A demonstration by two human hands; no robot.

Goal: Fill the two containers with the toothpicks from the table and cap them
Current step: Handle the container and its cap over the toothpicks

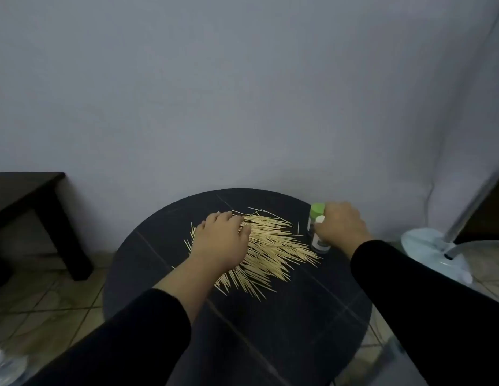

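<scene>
Pale bare wood is seen in the toothpicks [273, 246]; the dark bench [284, 316] looks matt; the containers [319, 235] appear smooth plastic.

Left grip [220, 240] lies palm down, fingers bent at the tips (whether they hold anything is hidden). Right grip [343, 227] curls round a container [320, 240]; both forearms are black-sleeved.

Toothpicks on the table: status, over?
Left hand resting on pale wooden toothpick pile. Right hand at green-capped container and white-capped container, grip unclear. Caps on.
</scene>
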